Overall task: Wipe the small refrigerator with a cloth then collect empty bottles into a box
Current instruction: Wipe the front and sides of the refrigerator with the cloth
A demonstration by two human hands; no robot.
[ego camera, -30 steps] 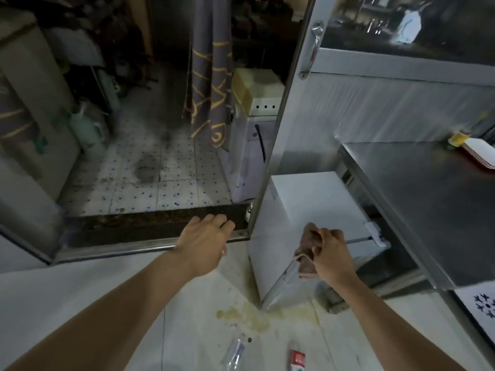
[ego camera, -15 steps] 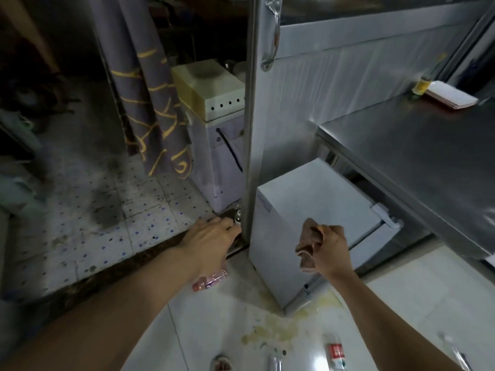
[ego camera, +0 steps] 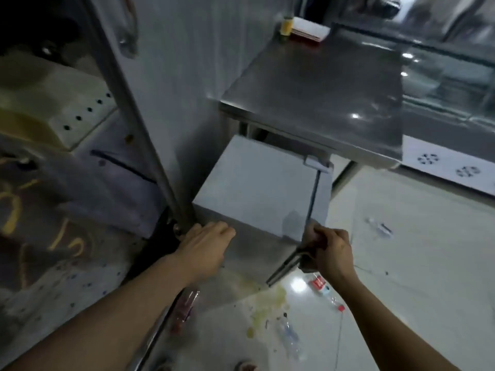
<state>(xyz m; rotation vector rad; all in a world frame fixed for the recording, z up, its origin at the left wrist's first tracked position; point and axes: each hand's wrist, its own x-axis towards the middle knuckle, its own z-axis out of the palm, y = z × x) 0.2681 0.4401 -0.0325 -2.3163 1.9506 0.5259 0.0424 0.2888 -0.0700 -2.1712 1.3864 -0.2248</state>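
The small white refrigerator (ego camera: pixel 257 180) stands on the floor, partly under a steel table. My right hand (ego camera: pixel 330 250) grips a brownish cloth (ego camera: pixel 308 263) at the fridge's front right corner. My left hand (ego camera: pixel 206 243) hovers by the fridge's front left corner with fingers curled, holding nothing that I can see. Empty plastic bottles lie on the floor: one with a red label (ego camera: pixel 325 291) below my right hand, a clear one (ego camera: pixel 290 337) further toward me, a reddish one (ego camera: pixel 186 307) under my left forearm, and one (ego camera: pixel 380 228) to the right.
A steel table (ego camera: pixel 321 84) overhangs the fridge, with a yellow bottle (ego camera: pixel 286 25) and a white-red box (ego camera: pixel 308 32) at its far end. A metal door frame (ego camera: pixel 139 124) stands left of the fridge. A yellowish spill (ego camera: pixel 265 298) stains the tiles.
The view swung right and closer to the fridge. My right hand with the cloth dropped to the fridge's front right corner. My left hand came beside the front left corner.
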